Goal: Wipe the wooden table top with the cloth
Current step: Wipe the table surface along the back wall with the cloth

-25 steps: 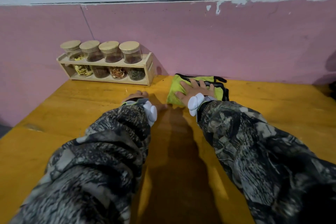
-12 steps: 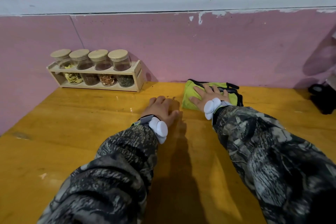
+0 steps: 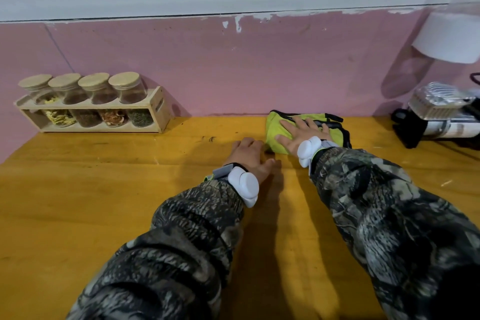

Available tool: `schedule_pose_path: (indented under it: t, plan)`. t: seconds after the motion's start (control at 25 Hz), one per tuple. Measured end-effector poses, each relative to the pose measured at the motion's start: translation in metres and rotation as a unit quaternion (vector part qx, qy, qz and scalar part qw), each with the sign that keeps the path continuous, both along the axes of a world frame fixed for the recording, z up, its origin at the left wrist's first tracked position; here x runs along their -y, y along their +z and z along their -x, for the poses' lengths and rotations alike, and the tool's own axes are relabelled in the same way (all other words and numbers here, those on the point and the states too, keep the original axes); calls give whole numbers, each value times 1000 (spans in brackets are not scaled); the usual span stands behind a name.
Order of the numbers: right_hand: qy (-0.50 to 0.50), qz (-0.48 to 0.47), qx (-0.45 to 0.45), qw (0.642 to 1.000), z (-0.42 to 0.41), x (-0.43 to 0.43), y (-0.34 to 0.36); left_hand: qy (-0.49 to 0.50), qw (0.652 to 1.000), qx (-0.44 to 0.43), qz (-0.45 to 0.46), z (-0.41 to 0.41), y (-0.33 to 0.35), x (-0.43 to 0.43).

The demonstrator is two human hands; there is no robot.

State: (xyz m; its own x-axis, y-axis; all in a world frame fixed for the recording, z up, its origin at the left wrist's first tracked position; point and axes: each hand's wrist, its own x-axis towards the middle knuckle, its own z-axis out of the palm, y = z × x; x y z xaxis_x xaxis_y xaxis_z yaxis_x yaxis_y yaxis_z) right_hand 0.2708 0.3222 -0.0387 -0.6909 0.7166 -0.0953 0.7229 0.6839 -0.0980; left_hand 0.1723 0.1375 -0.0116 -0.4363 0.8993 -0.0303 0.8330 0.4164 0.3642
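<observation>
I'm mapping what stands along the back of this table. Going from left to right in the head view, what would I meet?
Wooden rack of jars → left hand flat on the table → green cloth under the right hand → black and silver device at the far right.
</observation>
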Motion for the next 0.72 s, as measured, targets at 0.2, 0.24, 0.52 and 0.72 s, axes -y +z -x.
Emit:
schedule_pose_path:
  t: [0.2, 0.24, 0.52, 0.72]
  plan:
    - [-12, -17, -7, 1000, -42, -28, 0, -10, 999, 49, -14, -44, 14, -17]
    - [-10, -16, -6, 1000, -48, -31, 1, -9, 998, 61, -16, -52, 17, -20]
    - [-41, -7, 14, 999, -98, -58, 12, -30, 997, 48, 55, -99, 23, -44]
    - [-59, 4, 24, 998, -115, -73, 14, -19, 994, 18, 109, -103, 18, -57]
